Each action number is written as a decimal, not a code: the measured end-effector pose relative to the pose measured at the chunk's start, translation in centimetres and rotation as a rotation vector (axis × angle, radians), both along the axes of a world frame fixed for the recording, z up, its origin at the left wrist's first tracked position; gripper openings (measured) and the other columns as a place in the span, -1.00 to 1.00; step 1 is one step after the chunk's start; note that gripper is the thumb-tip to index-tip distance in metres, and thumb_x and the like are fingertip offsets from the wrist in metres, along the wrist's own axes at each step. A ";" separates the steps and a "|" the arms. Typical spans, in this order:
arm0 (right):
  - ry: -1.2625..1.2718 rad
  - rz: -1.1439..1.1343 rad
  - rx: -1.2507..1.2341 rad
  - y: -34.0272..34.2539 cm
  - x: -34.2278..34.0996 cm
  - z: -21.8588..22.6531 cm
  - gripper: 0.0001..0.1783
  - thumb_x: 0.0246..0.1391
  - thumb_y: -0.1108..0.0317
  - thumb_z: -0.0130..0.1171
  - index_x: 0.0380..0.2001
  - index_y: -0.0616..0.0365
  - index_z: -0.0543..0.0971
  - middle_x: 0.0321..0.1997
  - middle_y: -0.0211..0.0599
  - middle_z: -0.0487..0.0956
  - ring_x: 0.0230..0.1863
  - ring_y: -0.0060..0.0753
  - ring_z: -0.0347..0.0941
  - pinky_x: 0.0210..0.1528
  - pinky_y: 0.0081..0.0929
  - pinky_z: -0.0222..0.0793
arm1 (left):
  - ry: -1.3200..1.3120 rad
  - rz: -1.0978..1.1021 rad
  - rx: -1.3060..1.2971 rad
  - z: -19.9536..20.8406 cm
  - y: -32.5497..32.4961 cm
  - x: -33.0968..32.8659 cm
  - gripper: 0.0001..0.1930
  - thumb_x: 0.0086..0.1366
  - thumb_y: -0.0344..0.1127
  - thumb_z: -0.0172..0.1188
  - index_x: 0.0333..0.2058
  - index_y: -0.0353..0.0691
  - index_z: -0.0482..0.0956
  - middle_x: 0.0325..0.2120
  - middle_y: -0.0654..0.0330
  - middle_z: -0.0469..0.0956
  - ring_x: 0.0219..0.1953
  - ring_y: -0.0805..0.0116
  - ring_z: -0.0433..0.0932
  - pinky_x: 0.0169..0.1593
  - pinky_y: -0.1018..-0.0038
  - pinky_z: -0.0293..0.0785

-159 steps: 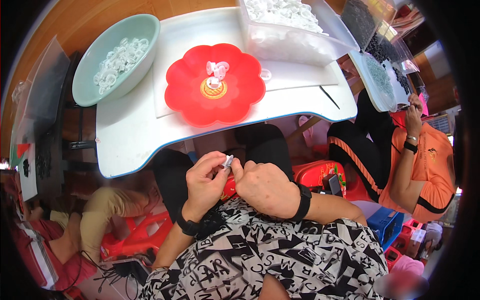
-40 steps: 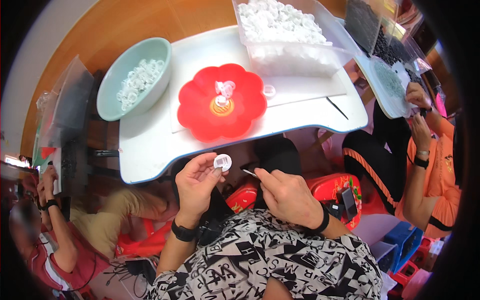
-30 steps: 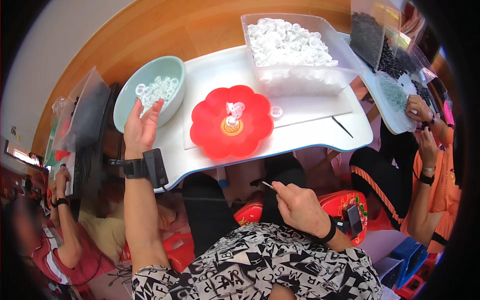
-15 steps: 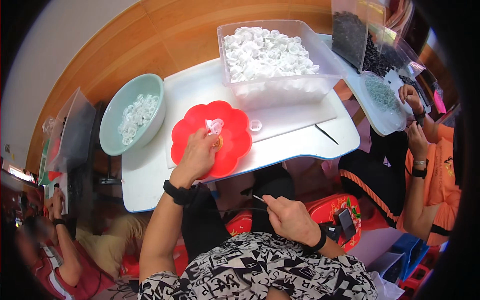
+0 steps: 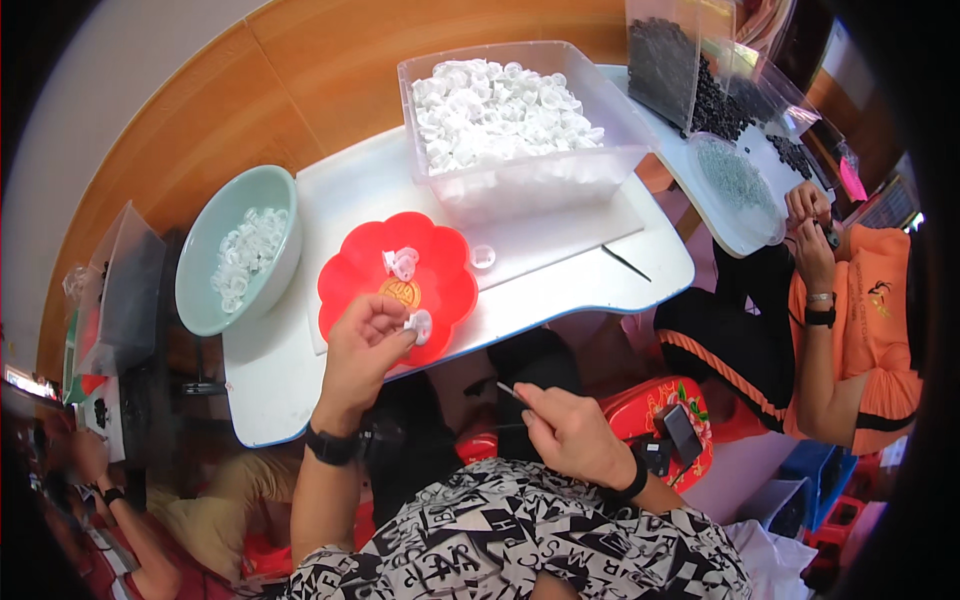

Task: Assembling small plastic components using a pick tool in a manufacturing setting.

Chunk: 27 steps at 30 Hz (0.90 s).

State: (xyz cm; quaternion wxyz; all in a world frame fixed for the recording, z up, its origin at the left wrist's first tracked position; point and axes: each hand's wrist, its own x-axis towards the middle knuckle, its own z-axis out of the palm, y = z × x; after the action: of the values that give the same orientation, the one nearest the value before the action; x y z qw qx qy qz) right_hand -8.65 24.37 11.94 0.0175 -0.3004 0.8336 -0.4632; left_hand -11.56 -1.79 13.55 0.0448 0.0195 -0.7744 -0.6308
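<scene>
My left hand (image 5: 360,350) is over the near edge of a red flower-shaped bowl (image 5: 345,265). Thumb and fingertips pinch a small white plastic ring (image 5: 421,325). Farther back in the same bowl lie other small white pieces (image 5: 402,263), beside a gold-coloured print on its bottom. Low in front of my body, my right hand (image 5: 580,435) is closed round a thin tool (image 5: 507,388) with a pale tip pointing up and left; the rest of it is hidden in the fist. A single white ring (image 5: 482,256) lies on the table just right of the bowl.
A clear bin (image 5: 520,188) heaped with white parts stands at the back of the white table (image 5: 560,290). Left is a pale green basin (image 5: 190,300) with white pieces. A thin black stick (image 5: 627,263) lies at right. Near black parts, a person in orange (image 5: 865,320) works.
My left hand has drawn back toward me from the bowl's middle, with a white ring now visible in its fingers. My right hand still grips the thin tool. The whole view has shifted slightly.
</scene>
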 end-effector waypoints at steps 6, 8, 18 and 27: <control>-0.329 -0.080 -0.305 -3.1 -0.1 2.8 -0.74 -0.02 0.48 0.16 -0.21 0.32 0.49 -0.50 -0.33 0.50 -0.48 -0.67 0.35 -0.43 -0.65 0.30 | -0.119 -0.211 0.823 0.2 3.1 5.2 -0.78 0.23 -0.53 0.00 -0.13 -0.44 0.40 -0.20 -0.05 0.52 -0.30 0.36 0.53 -0.24 0.56 0.46; -0.407 -0.073 -0.352 -4.0 0.3 3.0 -0.78 -0.01 0.46 0.17 -0.26 0.32 0.50 -0.52 -0.37 0.48 -0.49 -0.69 0.33 -0.45 -0.66 0.29 | -0.086 -0.263 0.806 -0.5 3.5 6.0 -0.74 0.24 -0.54 -0.02 -0.09 -0.47 0.41 -0.17 -0.05 0.51 -0.27 0.39 0.52 -0.22 0.57 0.46; -0.474 -0.014 -0.283 -5.0 3.7 2.3 -0.80 0.02 0.51 0.11 -0.24 0.33 0.49 -0.49 -0.30 0.50 -0.49 -0.63 0.38 -0.43 -0.63 0.32 | 0.102 -0.160 0.509 -0.5 3.8 10.4 -0.71 0.17 -0.55 0.16 -0.09 -0.43 0.48 -0.14 0.05 0.51 -0.17 0.39 0.51 -0.13 0.56 0.47; 0.006 0.205 -0.176 -3.5 5.9 2.5 -0.48 -0.04 0.60 0.00 0.07 0.38 0.29 -0.52 -0.02 0.47 -0.51 -0.05 0.47 -0.45 -0.30 0.39 | 0.142 -0.121 0.578 -0.9 4.0 11.8 -0.70 0.20 -0.50 0.15 -0.08 -0.41 0.48 -0.19 0.05 0.53 -0.29 0.47 0.50 -0.25 0.60 0.46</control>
State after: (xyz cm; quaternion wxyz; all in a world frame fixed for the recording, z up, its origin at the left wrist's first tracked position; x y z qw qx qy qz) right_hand -2.74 20.91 14.46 0.0359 -0.3856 0.7549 -0.5293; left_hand 0.26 2.16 12.70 0.0539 -0.0588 -0.5576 -0.8263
